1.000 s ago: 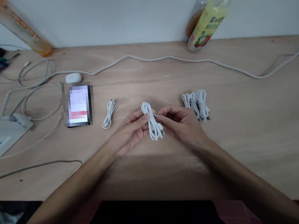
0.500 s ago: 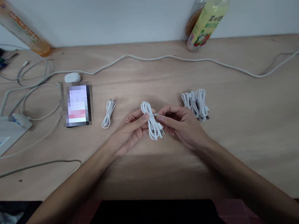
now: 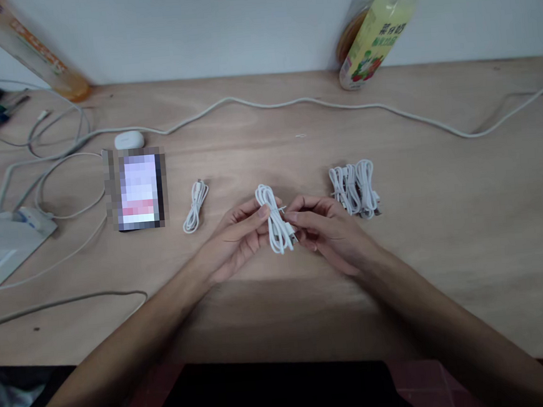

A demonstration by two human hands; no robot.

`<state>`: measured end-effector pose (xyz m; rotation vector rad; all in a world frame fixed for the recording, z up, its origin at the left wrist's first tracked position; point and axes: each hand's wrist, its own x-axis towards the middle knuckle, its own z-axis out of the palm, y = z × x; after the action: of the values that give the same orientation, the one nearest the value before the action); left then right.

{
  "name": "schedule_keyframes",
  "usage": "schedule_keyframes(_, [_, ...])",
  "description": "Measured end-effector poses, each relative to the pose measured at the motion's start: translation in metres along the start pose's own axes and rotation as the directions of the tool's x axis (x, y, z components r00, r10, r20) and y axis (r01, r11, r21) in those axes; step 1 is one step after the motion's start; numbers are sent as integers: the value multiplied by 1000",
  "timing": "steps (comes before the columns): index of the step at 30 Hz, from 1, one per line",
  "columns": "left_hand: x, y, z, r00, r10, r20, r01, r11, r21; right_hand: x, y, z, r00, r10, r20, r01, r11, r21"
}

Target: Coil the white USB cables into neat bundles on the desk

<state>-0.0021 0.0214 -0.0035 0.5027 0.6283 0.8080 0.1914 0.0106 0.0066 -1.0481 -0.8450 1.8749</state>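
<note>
A white USB cable (image 3: 273,219), folded into a coil, is held up in front of me over the table. My left hand (image 3: 241,234) grips it from the left, thumb across the front and fingers behind. A thin white twist tie (image 3: 280,210) wraps the coil's middle, its short ends sticking out to the right. Thumb and fingertips of my right hand (image 3: 323,224) are pinched together at those ends. The cable's metal plug points down near the right fingers. Left of my hands lies a single coiled white cable (image 3: 196,205); beyond my right hand sits a group of coiled cables (image 3: 367,186).
A phone (image 3: 138,192) and a white earbud case (image 3: 128,140) lie at left. One long white cord (image 3: 301,101) crosses the table's back. A yellow bottle (image 3: 380,32) and an orange bottle (image 3: 38,49) stand by the wall. Another small tie (image 3: 300,136) lies mid-table.
My right fingertips have shifted slightly at the twist tie, and its ends now show more clearly. The left hand keeps its hold on the cable. The view has moved very slightly.
</note>
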Motion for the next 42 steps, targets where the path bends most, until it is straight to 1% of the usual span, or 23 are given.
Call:
schedule_keyframes(6, [0,0,2,999,31,9,-31,999,41,0,3,2,999,-45,-18,45,999,-6])
schedule_keyframes(15, [0,0,1,999,32,1,-32,998,53,1,3,-1,992,-125,-9,123,985,-119])
schedule_keyframes(18, [-1,0,1,1000,29,6,-29,998,51,1,0,-1,980,-195,24,196,961,-194])
schedule_keyframes(21, [-1,0,1,1000,23,5,-23,999,36,0,-2,-1,957,-289,31,283,907,-312])
schedule_keyframes(26, [-2,0,2,1000,-4,-18,4,1000,1,-1,1,-3,909,-414,-49,359,838,-411])
schedule_keyframes(28, [-2,0,3,1000,-9,-22,9,1000,2,-3,2,-4,889,-458,-15,403,797,-449])
schedule_keyframes(30, [-2,1,3,1000,-7,-23,7,1000,3,-4,1,-6,870,-490,50,447,744,-496])
schedule_keyframes(34, [-2,1,3,1000,-6,-15,6,1000,3,-5,-4,-11,812,-567,136,524,608,-596])
schedule_keyframes(36, [-3,1,2,1000,-14,-13,15,1000,14,-4,-8,-13,792,-585,175,547,552,-630])
schedule_keyframes(38, [-3,1,2,1000,-26,-9,27,999,20,-3,-10,-15,782,-588,206,559,517,-648])
schedule_keyframes(42, [-2,1,2,999,-31,9,31,1000,0,-2,-10,-16,754,-612,239,592,477,-650])
